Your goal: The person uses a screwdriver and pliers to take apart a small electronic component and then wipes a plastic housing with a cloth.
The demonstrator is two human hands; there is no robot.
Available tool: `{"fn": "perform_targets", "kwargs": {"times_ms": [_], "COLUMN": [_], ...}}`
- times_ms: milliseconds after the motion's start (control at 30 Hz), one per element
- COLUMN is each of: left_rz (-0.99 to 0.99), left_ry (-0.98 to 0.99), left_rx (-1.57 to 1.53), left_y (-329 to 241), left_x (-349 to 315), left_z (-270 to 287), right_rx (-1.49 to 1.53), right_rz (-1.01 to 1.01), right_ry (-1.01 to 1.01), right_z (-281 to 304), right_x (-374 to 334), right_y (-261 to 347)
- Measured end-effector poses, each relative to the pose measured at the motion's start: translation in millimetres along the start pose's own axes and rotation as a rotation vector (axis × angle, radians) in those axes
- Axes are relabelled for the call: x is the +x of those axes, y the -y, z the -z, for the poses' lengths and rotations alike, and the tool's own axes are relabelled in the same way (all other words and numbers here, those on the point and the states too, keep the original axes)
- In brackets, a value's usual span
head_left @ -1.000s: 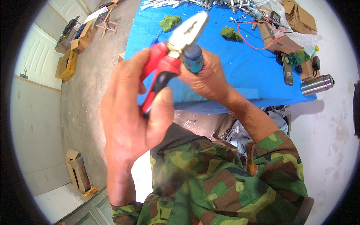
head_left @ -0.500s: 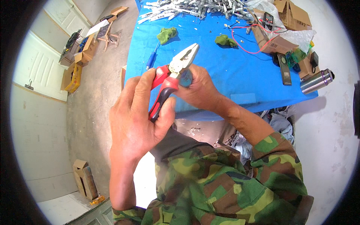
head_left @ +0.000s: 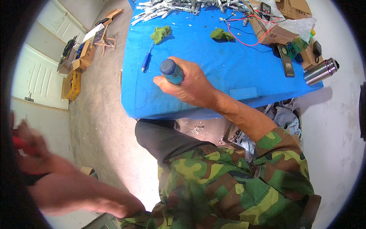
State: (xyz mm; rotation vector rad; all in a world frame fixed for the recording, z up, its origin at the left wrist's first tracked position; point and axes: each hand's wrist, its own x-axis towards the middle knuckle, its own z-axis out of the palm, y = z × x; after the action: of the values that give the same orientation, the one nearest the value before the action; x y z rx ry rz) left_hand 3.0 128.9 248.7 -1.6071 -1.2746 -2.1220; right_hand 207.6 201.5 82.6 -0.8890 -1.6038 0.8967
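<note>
My right hand (head_left: 196,84) is closed around a thick blue-green tool handle (head_left: 173,71), held upright above the near part of the blue-covered table (head_left: 213,61). The working end of that tool is hidden under the fist. Far out at the left rim, my left hand (head_left: 36,152) is smeared by motion and partly cut off. It grips the red-handled pliers (head_left: 23,146), of which only a blurred red part shows. A blue-handled screwdriver (head_left: 146,62) lies on the table, left of my right hand.
Two green cloths (head_left: 161,34) lie on the table, with a heap of silvery-white strips (head_left: 183,8) at its far edge. To the right stand an open carton (head_left: 278,34), a dark flat device (head_left: 286,63) and a steel flask (head_left: 320,72). Cardboard boxes (head_left: 87,55) line the left wall.
My left hand has swung away from the right hand to the far left with the pliers. My right hand has shifted slightly left, its tool handle now in plain sight.
</note>
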Motion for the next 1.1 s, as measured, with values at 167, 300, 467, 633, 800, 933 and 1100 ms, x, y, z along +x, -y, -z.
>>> {"fn": "perform_targets", "kwargs": {"times_ms": [167, 300, 467, 633, 800, 933, 1100], "left_rz": [-0.064, -0.113, 0.018, 0.15, 0.233, 0.222, 0.306], "left_ry": [0.573, 0.526, 0.206, 0.023, 0.37, 0.43, 0.536], "left_rx": [0.158, 0.301, 0.32, 0.149, 0.3, 0.246, 0.174], "left_y": [27, 19, -2, 1, 22, 36, 41], "left_x": [-59, -38, 13, -7, -34, -48, -54], "left_z": [8, 5, 20, -7, 15, 12, 17], "right_rx": [0.032, -0.003, 0.039, 0.09, 0.115, 0.072, 0.068], "right_rz": [0.098, 0.007, -0.007, -0.023, -0.041, 0.005, 0.041], "right_ry": [-0.038, -0.041, -0.051, -0.057, -0.067, -0.076, -0.068], "right_z": [2, 14, 9, 9, 15, 14, 12], "right_x": [-8, 4, 0, 3, -3, -2, -1], "right_y": [-10, -6, -2, -5, -1, -2, -3]}}
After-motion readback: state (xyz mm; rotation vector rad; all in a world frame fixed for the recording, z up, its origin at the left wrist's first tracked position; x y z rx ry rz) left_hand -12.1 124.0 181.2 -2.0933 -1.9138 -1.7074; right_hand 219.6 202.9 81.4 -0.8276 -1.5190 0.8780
